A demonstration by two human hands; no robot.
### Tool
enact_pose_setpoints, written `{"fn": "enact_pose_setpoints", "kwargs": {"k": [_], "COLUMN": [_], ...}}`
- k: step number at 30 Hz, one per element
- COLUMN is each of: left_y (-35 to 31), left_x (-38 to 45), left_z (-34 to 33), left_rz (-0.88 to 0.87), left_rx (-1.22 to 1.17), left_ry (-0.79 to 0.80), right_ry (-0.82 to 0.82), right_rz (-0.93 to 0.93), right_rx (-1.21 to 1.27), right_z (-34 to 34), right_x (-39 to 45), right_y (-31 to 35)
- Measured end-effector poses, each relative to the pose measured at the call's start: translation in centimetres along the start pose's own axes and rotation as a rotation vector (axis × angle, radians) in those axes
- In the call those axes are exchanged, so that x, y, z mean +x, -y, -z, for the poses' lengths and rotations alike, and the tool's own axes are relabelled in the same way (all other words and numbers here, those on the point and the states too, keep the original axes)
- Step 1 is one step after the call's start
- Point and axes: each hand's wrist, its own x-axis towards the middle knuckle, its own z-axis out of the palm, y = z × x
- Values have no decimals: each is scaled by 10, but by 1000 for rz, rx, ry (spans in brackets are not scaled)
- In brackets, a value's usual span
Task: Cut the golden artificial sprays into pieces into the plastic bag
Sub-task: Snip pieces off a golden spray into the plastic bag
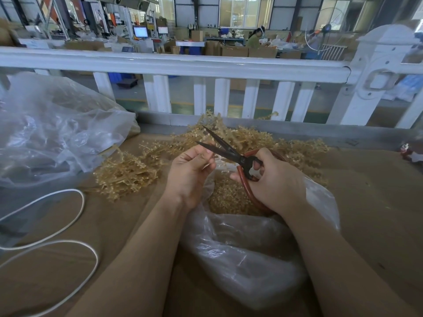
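Note:
A heap of golden artificial sprays [128, 170] lies across the brown table, stretching from the left to behind my hands. My right hand [274, 179] grips the red handles of a pair of black-bladed scissors [219, 144], whose blades stand apart. My left hand [190, 172] pinches a small pale piece just under the blades; the piece is mostly hidden by my fingers. Below both hands an open clear plastic bag [240, 243] holds a pile of cut golden pieces [226, 195].
A large crumpled clear plastic bag [52, 131] sits at the left. A white cord [77, 216] loops over the table at the lower left. A white railing [183, 65] runs along the far table edge. A small red and white object [409, 153] lies at the right.

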Motion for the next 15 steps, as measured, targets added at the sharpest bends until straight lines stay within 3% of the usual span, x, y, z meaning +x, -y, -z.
{"fn": "enact_pose_setpoints", "kwargs": {"k": [15], "left_y": [3], "left_x": [3], "left_z": [3], "left_rz": [101], "left_rx": [-73], "left_ry": [12], "right_ry": [-58], "right_rz": [47], "right_rx": [-9], "right_z": [4], "right_x": [0], "right_y": [5]}}
